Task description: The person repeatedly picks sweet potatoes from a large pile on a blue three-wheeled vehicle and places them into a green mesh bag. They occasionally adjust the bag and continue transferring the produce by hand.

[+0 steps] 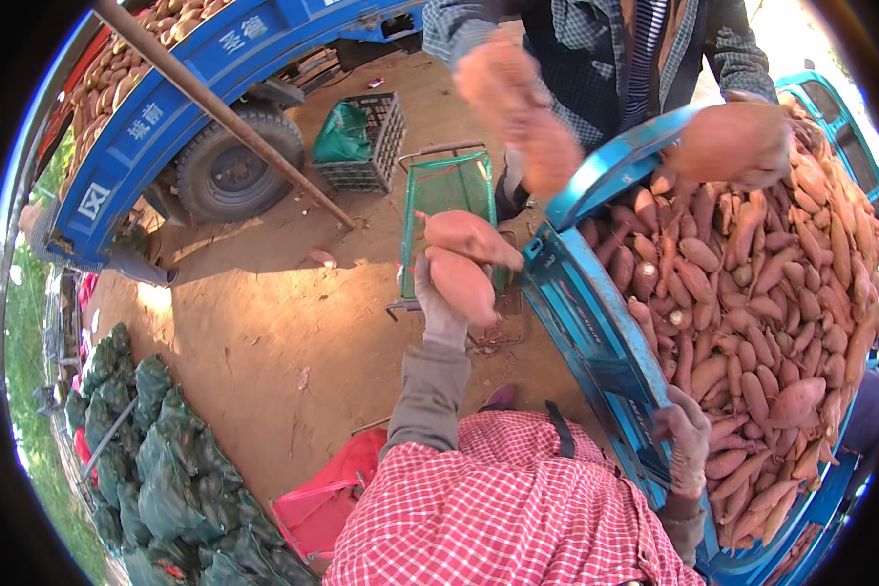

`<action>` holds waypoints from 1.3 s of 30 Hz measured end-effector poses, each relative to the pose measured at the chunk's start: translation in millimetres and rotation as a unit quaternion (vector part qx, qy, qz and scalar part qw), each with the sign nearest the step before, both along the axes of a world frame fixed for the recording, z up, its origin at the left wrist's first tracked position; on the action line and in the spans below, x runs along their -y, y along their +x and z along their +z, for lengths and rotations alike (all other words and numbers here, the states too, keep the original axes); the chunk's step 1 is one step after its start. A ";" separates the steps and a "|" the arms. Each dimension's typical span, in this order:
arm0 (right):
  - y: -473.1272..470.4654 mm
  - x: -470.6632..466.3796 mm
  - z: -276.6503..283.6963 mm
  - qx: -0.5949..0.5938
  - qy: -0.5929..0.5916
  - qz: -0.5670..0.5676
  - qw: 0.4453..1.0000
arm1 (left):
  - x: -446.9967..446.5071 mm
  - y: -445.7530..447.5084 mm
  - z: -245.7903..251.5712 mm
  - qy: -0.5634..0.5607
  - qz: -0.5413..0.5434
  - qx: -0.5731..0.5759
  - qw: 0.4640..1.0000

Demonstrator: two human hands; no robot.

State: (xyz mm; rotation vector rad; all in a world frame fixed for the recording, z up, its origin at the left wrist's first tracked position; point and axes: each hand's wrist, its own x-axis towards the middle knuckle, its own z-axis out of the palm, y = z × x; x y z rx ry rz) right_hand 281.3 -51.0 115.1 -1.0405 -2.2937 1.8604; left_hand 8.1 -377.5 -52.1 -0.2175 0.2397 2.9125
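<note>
My left hand (439,313) reaches forward and holds a large pink-skinned sweet potato (460,286). Just beyond it, overlapping in view, is a second sweet potato (469,236); whether my fingers hold that one too is hidden. Both appear over a green mesh bag (450,187) stretched on a low metal frame. My right hand (685,439) touches the top edge of the blue cargo bed's side panel (604,308), fingers bent; a firm grip cannot be made out. Inside the bed lies a big heap of sweet potatoes (762,329).
Opposite me, a person's blurred hand (502,88) seems to hold a sweet potato (549,157); their other hand (736,143) is over the heap. A plastic crate (384,143), a slanted pole (227,113), a blue truck (161,110) and filled green mesh sacks (176,469) stand leftward.
</note>
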 end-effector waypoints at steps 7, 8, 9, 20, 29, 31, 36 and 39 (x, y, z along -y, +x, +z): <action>114.1 -68.2 -34.7 0.141 0.116 -0.175 0.968 | -18.6 -2.0 -8.2 -0.168 0.005 0.208 0.964; 129.3 -69.3 -41.8 0.132 0.140 -0.142 0.971 | -16.9 9.3 -10.3 -0.184 -0.005 0.213 0.960; 136.0 -69.6 -35.3 0.124 0.169 -0.129 0.969 | -16.8 21.5 3.6 -0.187 -0.065 0.151 0.969; 239.3 -114.7 -13.5 0.136 0.322 -0.328 0.878 | -190.7 104.0 126.2 -0.345 -0.390 -0.344 0.781; 316.6 -187.7 -0.1 0.138 0.585 -0.443 0.665 | -392.0 270.1 105.4 -0.394 -0.431 -0.637 0.503; 333.8 -206.7 7.1 0.129 0.592 -0.476 0.638 | -424.2 301.2 97.2 -0.393 -0.421 -0.655 0.488; 367.9 -253.9 45.0 0.099 0.490 -0.510 0.700 | -494.0 354.5 107.3 -0.368 -0.350 -0.716 0.479; 350.4 -273.6 64.8 0.134 0.423 -0.430 0.787 | -529.9 372.7 117.9 -0.349 -0.354 -0.708 0.502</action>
